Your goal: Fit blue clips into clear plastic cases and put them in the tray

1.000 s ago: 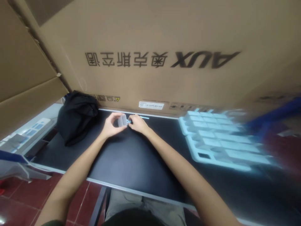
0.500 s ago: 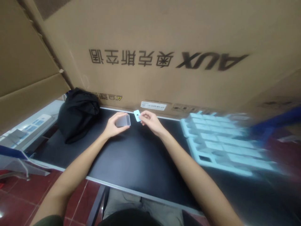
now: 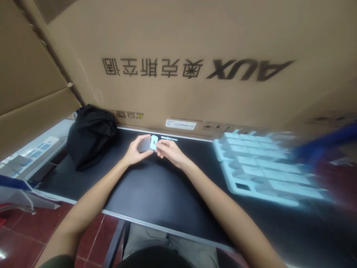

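Pinching, between thumb and fingers of the right hand (image 3: 170, 151), the right edge of a small flat light-blue plastic-looking plate (image 3: 152, 144) with a dark hole in it; taken by the edge, probably to leave its face uncovered. Holding it right up at the end of a small translucent box-shaped plastic container (image 3: 143, 146), touching or barely apart, hard to tell. Clasping that container in the left hand (image 3: 133, 153), with curved thumb and fingers on opposite sides, most likely to steady it and leave its end free. Impossible to make out any contents. Just past the right hand, spotting a thin light-blue strip (image 3: 169, 139) lying near the far edge of the smooth black tabletop (image 3: 150, 197). Out right, well apart, seeing a large light-blue stepped plastic-looking rack (image 3: 228, 178); too blurred to judge any filling. Over left, noticing a slumped black cloth bag (image 3: 89, 139), giving away nothing of any contents. Behind it all, facing a broad brown cardboard carton (image 3: 178, 95) with upside-down black lettering, perhaps standing there as a screen.
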Demonstrator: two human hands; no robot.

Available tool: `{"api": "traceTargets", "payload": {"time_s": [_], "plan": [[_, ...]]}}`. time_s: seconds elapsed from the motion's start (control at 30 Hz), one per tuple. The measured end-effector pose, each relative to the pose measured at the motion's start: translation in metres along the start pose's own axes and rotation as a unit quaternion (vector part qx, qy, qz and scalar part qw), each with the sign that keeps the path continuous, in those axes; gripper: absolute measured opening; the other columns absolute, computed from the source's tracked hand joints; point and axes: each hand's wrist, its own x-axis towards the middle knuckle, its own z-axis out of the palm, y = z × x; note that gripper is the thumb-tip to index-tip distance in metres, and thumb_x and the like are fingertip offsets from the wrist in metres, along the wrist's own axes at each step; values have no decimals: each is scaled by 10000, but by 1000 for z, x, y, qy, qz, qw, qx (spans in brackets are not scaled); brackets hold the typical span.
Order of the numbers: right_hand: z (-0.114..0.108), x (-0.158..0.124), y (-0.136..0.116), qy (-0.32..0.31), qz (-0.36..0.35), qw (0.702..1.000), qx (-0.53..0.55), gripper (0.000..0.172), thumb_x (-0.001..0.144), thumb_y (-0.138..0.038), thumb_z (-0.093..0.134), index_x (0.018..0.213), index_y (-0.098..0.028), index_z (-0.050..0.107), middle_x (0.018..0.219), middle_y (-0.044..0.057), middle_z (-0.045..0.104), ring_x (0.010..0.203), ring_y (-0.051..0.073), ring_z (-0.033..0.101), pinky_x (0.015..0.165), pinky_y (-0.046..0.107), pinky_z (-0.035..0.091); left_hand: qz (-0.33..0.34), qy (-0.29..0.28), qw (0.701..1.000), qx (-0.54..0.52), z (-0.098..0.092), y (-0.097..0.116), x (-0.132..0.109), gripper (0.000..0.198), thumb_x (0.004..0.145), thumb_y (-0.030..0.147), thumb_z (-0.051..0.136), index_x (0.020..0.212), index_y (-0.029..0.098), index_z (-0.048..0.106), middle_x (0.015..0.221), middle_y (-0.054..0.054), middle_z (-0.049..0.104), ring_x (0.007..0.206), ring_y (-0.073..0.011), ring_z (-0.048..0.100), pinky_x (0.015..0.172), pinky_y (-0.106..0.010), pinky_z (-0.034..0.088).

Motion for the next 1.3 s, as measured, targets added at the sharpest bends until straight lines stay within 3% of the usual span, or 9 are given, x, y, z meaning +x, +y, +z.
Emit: {"api": "traceTargets", "payload": {"time_s": [0.33,0.5,0.63,0.77,0.9,0.97,1.13,1.3], "plan": [[3,-4,-7,-45,4,996,-74,410,782,-548,800,738,-182,620,681,-16,647,583,87,569,550,222,444,27,-100,995,12,-3,2,-1,843,869,472,780,1590,253,401,1419,-156,622,1271,-322,641,1135,-496,481],[14,-8,-6,-55,19,994,-90,432,808,-576,759,728,-178,612,682,-1,654,554,83,560,530,221,443,33,-104,994,31,-4,0,0,762,857,652,721,1482,251,546,1264,-128,674,1102,-303,673,1005,-453,530],[14,-7,-3,-76,2,986,-148,427,902,-584,644,777,-177,625,712,19,670,575,96,582,540,226,463,41,-102,993,31,-3,1,0,602,935,651,611,1367,232,605,1193,-112,692,1016,-259,682,933,-395,536],[-11,9,3,-11,-20,940,-340,370,1015,-436,432,854,-183,648,770,43,706,625,125,631,608,254,510,34,-93,994,41,-3,2,0,605,947,684,546,1321,214,610,1175,-106,705,939,-235,690,862,-356,539],[-53,30,12,120,-42,887,-445,101,909,-252,562,923,-185,635,907,70,708,820,175,647,817,315,519,-5,-118,991,55,-6,2,-1,719,910,779,517,1347,215,604,1198,-109,702,894,-233,684,821,-342,532],[-71,37,17,158,-48,857,-488,113,857,-191,605,963,-172,637,1017,112,704,935,213,641,919,360,496,-8,-129,990,55,-7,3,-1,757,897,805,515,1366,216,595,1228,-116,693,910,-241,682,838,-344,530],[-89,44,27,157,-49,817,-552,205,832,-137,630,1034,-159,655,1115,143,704,1055,246,635,984,372,468,-9,-145,988,55,-6,3,-1,763,909,818,476,1384,231,582,1226,-120,687,910,-243,672,824,-343,526],[-88,46,28,139,-40,809,-570,327,774,-44,626,1077,-162,668,977,90,737,950,221,664,889,324,478,7,-154,986,61,-3,4,-1,629,985,745,407,1306,239,599,1078,-81,691,895,-214,648,832,-335,503]]}}
